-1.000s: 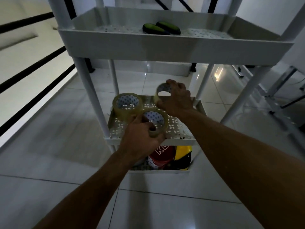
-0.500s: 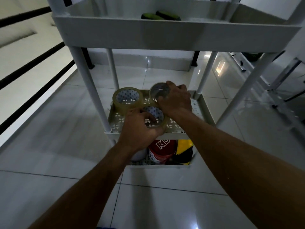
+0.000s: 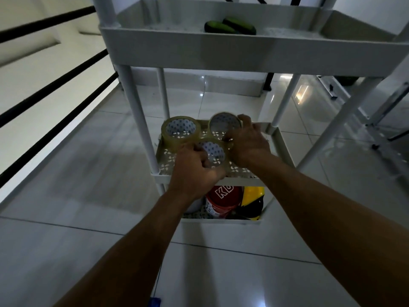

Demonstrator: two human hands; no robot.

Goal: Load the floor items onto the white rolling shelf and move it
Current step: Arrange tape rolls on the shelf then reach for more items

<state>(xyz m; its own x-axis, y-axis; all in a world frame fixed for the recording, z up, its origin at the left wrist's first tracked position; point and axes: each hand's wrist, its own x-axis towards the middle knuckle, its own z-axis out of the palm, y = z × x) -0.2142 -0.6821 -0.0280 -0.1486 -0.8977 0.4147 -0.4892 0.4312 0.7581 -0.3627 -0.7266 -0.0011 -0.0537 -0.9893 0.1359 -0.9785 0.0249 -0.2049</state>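
The white rolling shelf [image 3: 212,53] stands in front of me with three tiers. Three rolls of clear tape lie on its perforated middle tier [image 3: 281,142]. My left hand [image 3: 194,171] grips the near tape roll [image 3: 214,152]. My right hand [image 3: 249,144] holds the far right tape roll [image 3: 223,125], which rests on the tier. A third tape roll [image 3: 180,131] sits free at the far left. On the bottom tier are a red tin [image 3: 223,200] and a yellow and black item [image 3: 253,201]. Two dark green objects [image 3: 230,26] lie in the top tray.
Black railing bars [image 3: 55,85] run along the left over a light wall. A metal frame [image 3: 380,116] stands at the right on the glossy white floor tiles. A small blue object [image 3: 155,302] shows at the bottom edge.
The far right roll has come down from a tilt and rests on the tier under my right hand. My left hand has shifted the near roll slightly. The view has moved a little.
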